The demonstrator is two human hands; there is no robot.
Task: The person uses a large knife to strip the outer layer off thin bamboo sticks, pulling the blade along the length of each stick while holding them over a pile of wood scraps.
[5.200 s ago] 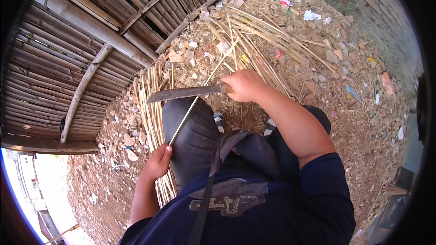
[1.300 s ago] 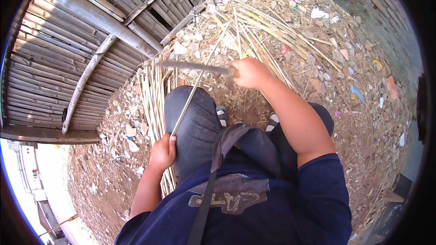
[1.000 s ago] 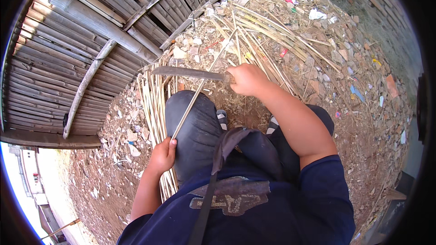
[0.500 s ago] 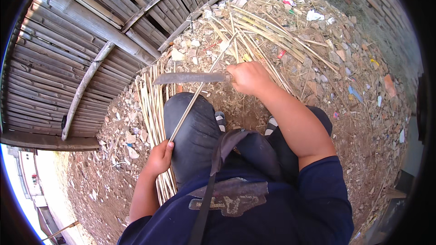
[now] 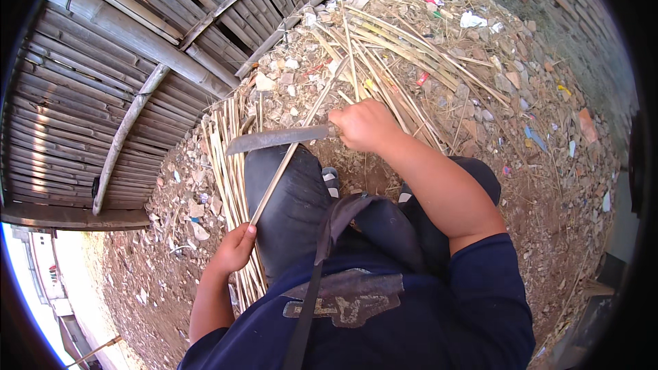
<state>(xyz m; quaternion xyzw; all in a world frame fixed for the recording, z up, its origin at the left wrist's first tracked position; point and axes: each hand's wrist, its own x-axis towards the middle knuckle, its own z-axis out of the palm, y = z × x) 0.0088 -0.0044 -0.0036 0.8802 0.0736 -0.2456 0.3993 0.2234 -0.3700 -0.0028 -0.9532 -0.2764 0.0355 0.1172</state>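
A long, pale bamboo strip slants away from me across my left knee. My left hand pinches its near end between thumb and fingers. In my right hand is a machete, gripped by its handle, which the fingers mostly hide. The broad grey blade points left and lies across the strip just beyond the knee; whether its edge bites into the strip I cannot tell. Beside my left leg lies a bundle of split bamboo strips, partly under my left hand.
More split bamboo lies in a loose pile ahead, on rubble-strewn ground. A bamboo-slat wall rises on the left and a brick wall at the far right. Scattered litter lies at the back.
My right hand has drawn the machete nearer along the strip, toward my left knee, and slightly left. The left hand has shifted a little nearer with the strip's end still pinched.
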